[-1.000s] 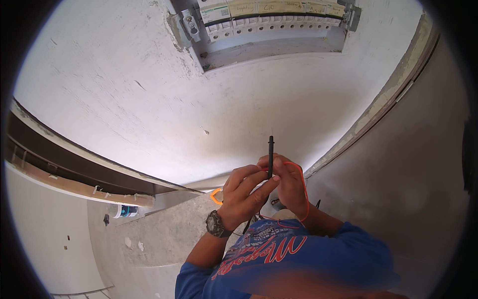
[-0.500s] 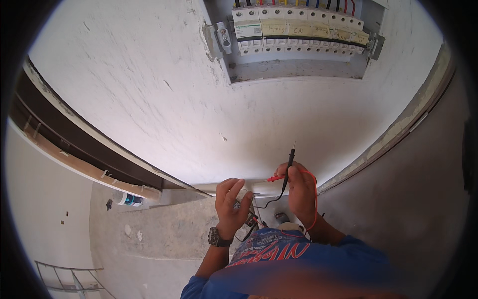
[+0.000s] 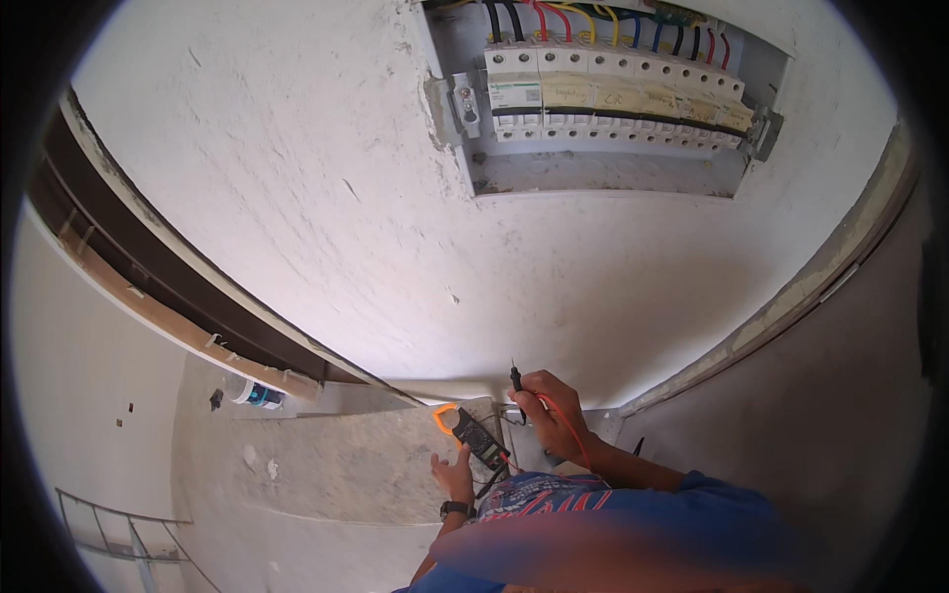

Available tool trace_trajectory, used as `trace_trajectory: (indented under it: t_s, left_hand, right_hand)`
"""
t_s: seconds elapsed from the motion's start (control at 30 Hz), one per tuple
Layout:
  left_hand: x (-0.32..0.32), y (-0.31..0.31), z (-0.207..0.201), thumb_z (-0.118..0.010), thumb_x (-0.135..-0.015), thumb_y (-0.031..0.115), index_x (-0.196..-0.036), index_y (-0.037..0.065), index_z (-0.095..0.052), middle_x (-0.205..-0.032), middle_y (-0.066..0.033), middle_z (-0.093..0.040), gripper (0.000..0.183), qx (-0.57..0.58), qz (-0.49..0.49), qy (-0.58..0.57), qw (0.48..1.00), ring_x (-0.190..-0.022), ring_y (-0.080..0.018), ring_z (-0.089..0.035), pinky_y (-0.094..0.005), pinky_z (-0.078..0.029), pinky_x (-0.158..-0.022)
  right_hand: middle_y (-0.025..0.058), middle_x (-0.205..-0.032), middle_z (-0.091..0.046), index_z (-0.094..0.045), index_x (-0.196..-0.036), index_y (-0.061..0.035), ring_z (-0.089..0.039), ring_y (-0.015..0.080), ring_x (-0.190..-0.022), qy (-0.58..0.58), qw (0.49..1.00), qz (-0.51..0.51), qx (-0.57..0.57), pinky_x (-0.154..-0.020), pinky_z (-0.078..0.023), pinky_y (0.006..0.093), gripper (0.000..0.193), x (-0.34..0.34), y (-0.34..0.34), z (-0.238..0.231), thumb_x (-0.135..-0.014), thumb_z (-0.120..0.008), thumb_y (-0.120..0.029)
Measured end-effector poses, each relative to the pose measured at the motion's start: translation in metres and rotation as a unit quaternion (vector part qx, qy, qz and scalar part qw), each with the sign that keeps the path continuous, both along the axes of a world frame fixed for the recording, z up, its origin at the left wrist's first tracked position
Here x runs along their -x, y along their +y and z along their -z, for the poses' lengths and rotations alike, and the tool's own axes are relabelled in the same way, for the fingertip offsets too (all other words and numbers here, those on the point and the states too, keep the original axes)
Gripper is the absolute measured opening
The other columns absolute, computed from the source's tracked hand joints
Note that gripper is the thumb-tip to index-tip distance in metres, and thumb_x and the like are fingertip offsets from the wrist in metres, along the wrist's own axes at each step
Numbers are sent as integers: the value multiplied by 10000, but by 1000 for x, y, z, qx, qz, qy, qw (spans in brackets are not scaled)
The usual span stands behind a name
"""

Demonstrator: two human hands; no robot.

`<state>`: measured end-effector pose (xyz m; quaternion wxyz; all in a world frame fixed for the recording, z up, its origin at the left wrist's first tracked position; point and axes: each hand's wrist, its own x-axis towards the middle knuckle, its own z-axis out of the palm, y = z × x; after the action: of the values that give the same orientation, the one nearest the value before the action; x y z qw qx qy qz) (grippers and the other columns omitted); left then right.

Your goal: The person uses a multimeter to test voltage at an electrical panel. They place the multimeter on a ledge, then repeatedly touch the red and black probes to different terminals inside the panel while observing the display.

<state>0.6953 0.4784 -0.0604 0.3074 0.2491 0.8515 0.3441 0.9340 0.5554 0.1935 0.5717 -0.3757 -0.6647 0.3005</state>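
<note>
My right hand (image 3: 546, 407) is closed around a black test probe (image 3: 517, 381), its thin metal tip pointing up toward the wall. A red test lead (image 3: 565, 420) loops out of the same hand; its probe end is hidden by the fingers. Below and left of it is a dark clamp meter (image 3: 479, 439) with an orange jaw (image 3: 444, 418), close to my body and tilted. My left hand (image 3: 454, 478) lies beside the meter's lower edge, thumb and fingers apart. Whether the thumb touches the meter I cannot tell. A black watch (image 3: 456, 509) is on the left wrist.
Ahead, a recessed breaker panel (image 3: 613, 178) holds a row of white circuit breakers (image 3: 618, 97) with coloured wires (image 3: 554, 22) above. A brown door frame (image 3: 178, 287) runs along the left. A bucket (image 3: 252, 392) and a metal frame (image 3: 124, 534) stand at left.
My right hand has moved left and down with the probe. My left hand has dropped toward my body, and the clamp meter is now in plain view. The panel sits lower in view.
</note>
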Motion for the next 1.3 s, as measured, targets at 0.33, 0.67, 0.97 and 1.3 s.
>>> trace_trajectory:
  t_s: [0.33,0.67,0.97,1.3]
  left_hand:
    - [-47,49,-10,-901,-681,583,-1601,30,-319,-1485,-305,-407,1221,86,-55,17,995,-1391,-477,-443,-528,-381,-1164]
    - [-83,70,-21,-891,-654,580,-1623,107,-268,-1447,-236,-418,1246,161,-77,62,982,-1366,-423,-438,-553,-397,-1105]
    - [-124,78,-14,-851,-656,407,-1571,147,-324,-1376,-183,-446,1087,149,-62,116,980,-1303,-413,-482,-553,-429,-1073]
    - [-95,94,28,-852,-672,245,-1556,20,-364,-1385,-257,-427,1035,62,-93,88,990,-1280,-446,-496,-505,-464,-1072]
  right_hand:
    - [166,-926,-668,-655,-1040,18,-666,355,-827,-58,994,-90,-14,-732,-537,414,152,-16,24,12,-935,-725,-67]
    - [166,-931,-676,-666,-1010,27,-674,368,-887,-100,973,-198,-68,-770,-549,439,137,-35,61,9,-931,-723,-70]
    - [167,-934,-668,-662,-1019,30,-670,362,-869,-90,972,-214,-47,-759,-544,437,150,-71,66,22,-944,-723,-85]
    - [170,-942,-670,-654,-1050,20,-679,340,-856,-57,972,-226,22,-732,-545,408,150,-76,88,48,-952,-727,-65]
